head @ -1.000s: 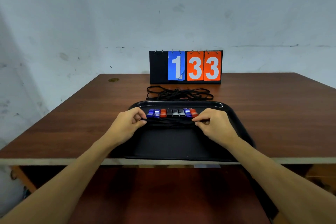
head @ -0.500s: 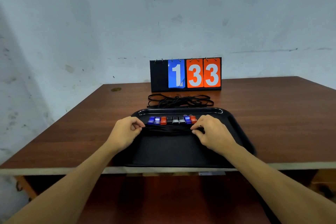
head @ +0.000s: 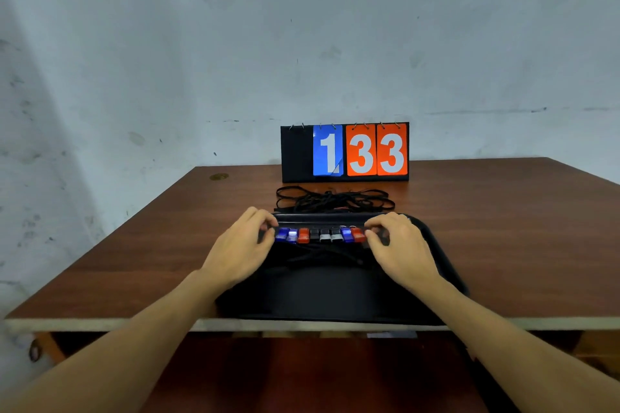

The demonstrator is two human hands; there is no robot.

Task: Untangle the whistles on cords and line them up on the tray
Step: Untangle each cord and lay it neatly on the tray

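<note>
With the curled fingers [head: 263,218] of our left hand [head: 240,251] and right hand [head: 401,250] pinching the ends of the row of whistles [head: 320,235] at the far edge of the tray [head: 335,292], we judge them light, hard and slippery, best nudged by their bodies, the limp cords [head: 335,199] trailing onto the tabletop [head: 503,228]

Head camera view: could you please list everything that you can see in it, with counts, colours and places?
whistles: eight, three blue, two red, three black or grey, in one row across the far part of the tray
cords: number unclear, black, a tangle on the table behind the tray, more on the tray in front of the row
tray: one, black, at the table's near edge
scoreboard: one, black with a blue 1 and two orange 3s, upright at the table's back
table: one, brown wood
wall: one, pale grey, behind the table
left hand: one, fingers curled at the row's left end, grip unclear
right hand: one, fingers curled at the row's right end, grip unclear
</note>
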